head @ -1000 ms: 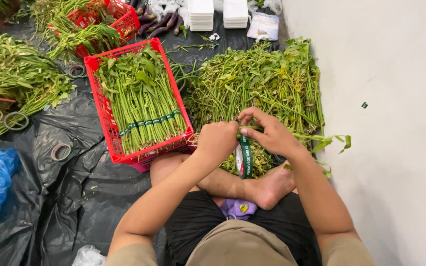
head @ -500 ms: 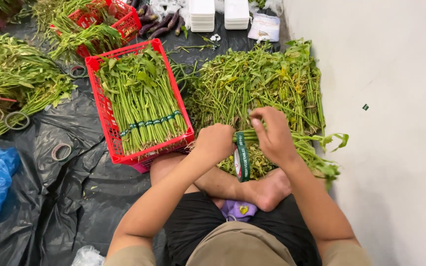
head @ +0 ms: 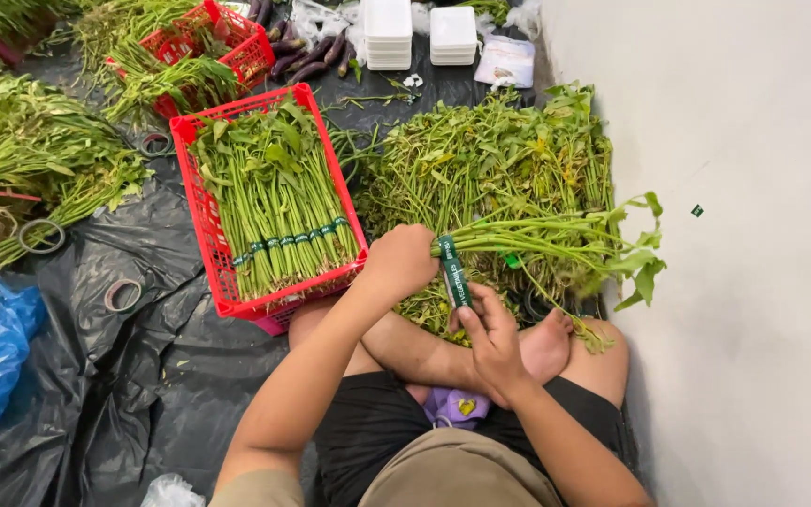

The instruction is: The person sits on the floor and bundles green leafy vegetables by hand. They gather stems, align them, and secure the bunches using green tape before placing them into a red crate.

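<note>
Left hand [head: 404, 263] fingers closed around cut end of the stem bundle [head: 537, 237], held level over the lap. Right hand [head: 492, 330] pinching green tape [head: 454, 272] tail. Risks: slack tape unwinding, stems sliding out; leafy end sagging into loose pile [head: 490, 160].

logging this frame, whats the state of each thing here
left hand: closed round the stem ends of the bunch
right hand: fingers pinching the green tape
bunch of greens: held level, half-wrapped
green tape: hanging from the bunch
red crate: full of banded bunches
white boxes: stacked, shut
</note>
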